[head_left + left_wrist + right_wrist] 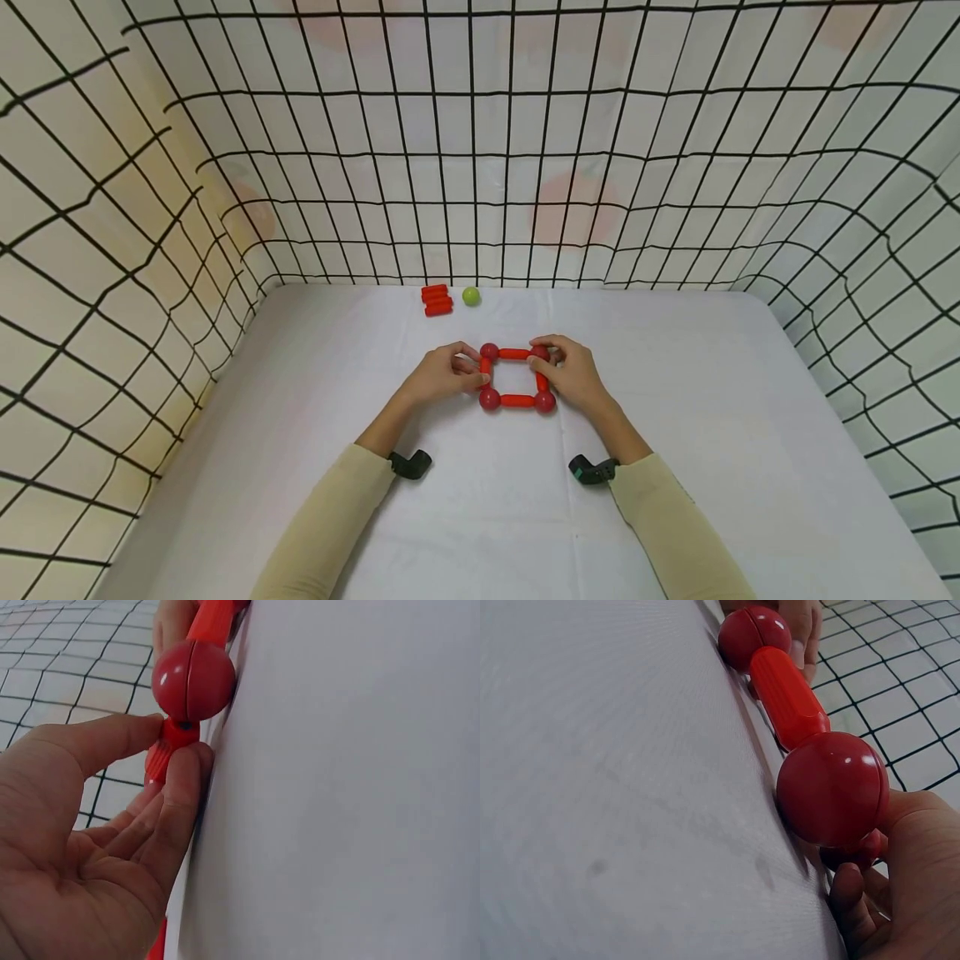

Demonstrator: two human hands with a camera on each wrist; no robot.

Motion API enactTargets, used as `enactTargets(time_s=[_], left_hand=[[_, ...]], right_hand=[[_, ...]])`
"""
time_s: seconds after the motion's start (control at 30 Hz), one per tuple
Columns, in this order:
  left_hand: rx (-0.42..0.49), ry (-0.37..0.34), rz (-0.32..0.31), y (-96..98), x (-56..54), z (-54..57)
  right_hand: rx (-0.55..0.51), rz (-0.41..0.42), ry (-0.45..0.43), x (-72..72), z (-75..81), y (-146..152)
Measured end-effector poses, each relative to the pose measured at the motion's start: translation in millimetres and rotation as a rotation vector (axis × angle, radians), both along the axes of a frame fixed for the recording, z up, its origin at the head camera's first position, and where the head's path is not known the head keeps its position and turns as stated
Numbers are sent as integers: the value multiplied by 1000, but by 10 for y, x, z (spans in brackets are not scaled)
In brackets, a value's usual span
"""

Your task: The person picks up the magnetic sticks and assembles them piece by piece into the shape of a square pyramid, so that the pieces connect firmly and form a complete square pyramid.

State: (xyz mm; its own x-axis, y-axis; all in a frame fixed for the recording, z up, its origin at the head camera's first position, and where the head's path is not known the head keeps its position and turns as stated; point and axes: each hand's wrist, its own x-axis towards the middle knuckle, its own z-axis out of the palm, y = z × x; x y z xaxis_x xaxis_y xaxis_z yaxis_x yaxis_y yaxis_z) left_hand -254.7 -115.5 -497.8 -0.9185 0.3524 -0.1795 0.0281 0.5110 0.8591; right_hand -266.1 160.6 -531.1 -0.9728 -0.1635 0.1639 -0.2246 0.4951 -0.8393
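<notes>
Red frame (517,401): four rods and four balls joined into a four-sided outline, lying on the white table (480,533) between both hands.
Left hand (448,371): thumb and finger pinching the left rod (160,759), just beyond the near-left ball (193,680).
Right hand (576,372): thumb and fingers gripping the far-right ball (541,352).
Step in hand: the outline looks closed, so the person is probably seating or squaring its joints.
Next move: likely calls for even, gentle pressure from both sides, so that no corner twists loose.
Spare pieces: loose red rods (437,302) and a green ball (471,296), apart from the frame, near the wire mesh (472,158).
Hidden: fingers partly cover the far-right ball; in the right wrist view the near-right ball (832,789) blocks much of it.
Cut off: a red sliver at the left wrist view's lower edge, unidentifiable.
Hard to tell: whether every rod end is fully seated.
</notes>
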Motion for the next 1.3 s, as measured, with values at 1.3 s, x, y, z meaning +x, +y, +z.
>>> enactTargets(time_s=[1.3], left_hand=[[23,-26,84,71,44,5]], right_hand=[[-16,161,-169,127,170,157]])
